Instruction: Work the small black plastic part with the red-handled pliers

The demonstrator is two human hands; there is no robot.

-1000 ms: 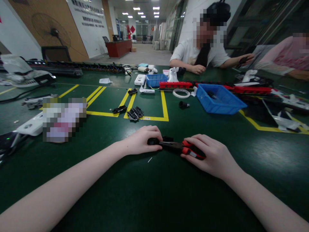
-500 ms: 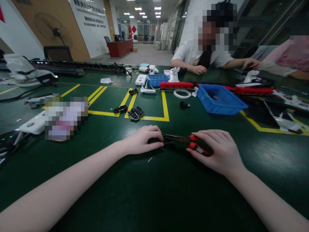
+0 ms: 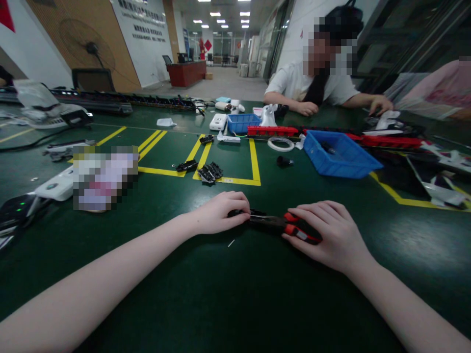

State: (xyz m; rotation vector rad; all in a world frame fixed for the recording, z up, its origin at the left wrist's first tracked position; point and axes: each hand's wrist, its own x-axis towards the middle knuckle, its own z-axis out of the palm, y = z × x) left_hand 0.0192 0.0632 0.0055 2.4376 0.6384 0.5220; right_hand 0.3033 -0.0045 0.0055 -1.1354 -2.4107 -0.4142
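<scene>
My left hand (image 3: 226,212) is closed on a small black part (image 3: 235,213), most of it hidden by the fingers. Red-handled long-nose pliers (image 3: 274,221) are gripped in my right hand (image 3: 329,233), thumb on one handle and fingers over the other. Their tips reach the black part beside my left fingertips; whether the jaws clamp it I cannot tell. Just below my left hand, a thin white stick (image 3: 231,243) lies on the green table (image 3: 235,294).
Black plastic pieces (image 3: 210,172) lie beyond my left hand near yellow tape lines. A blue bin (image 3: 340,154), a white tape roll (image 3: 280,143) and a black cylindrical piece (image 3: 284,161) stand farther off. A phone (image 3: 106,184) lies left. A co-worker (image 3: 312,88) sits opposite.
The pliers have turned slightly, their nose now pointing a little more upward to the left, and the handles look closer together. My left hand keeps its hold on the black part.
</scene>
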